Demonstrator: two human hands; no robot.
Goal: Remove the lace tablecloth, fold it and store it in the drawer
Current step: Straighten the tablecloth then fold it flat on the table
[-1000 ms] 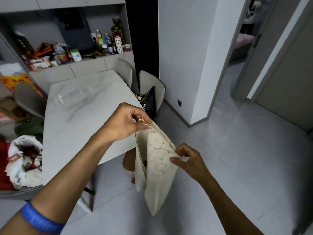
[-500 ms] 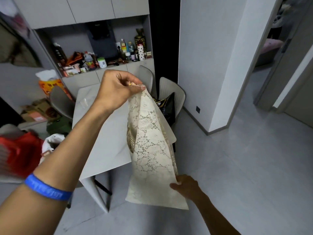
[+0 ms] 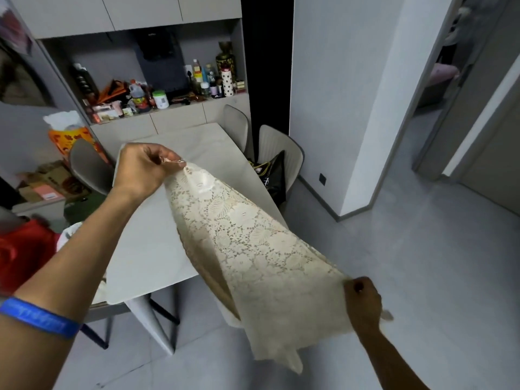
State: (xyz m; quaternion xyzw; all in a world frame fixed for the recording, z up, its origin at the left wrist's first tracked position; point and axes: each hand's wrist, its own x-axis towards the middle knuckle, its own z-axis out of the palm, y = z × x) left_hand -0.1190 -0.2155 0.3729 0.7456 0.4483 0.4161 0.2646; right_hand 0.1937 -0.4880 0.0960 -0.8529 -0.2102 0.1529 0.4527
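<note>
A: Nearest first: what are the hands doing?

B: The right hand (image 3: 364, 304), low on the right, has its fingers curled round the lower edge of the lace tablecloth (image 3: 253, 257). Half a second ago it sat closer in under the cloth; now it is drawn out to the right. The left hand (image 3: 143, 168) pinches the upper end between thumb and curled fingers. It was raised higher before and has dropped to table level. A blue wristband (image 3: 39, 319) sits on that forearm.

A: And the cloth itself?

B: It is folded into a long doubled strip, off the table and held in the air between the two hands. Earlier it hung almost straight down from the left hand; now it is stretched on a slant from upper left to lower right, with its loose corner dangling below the right hand.

A: Behind that?

B: The white marble table (image 3: 146, 249) lies bare under the left arm, with grey chairs (image 3: 278, 147) at its far side and a black bag (image 3: 273, 175) on one. Beyond is a shelf niche (image 3: 157, 99) crowded with bottles and jars.
</note>
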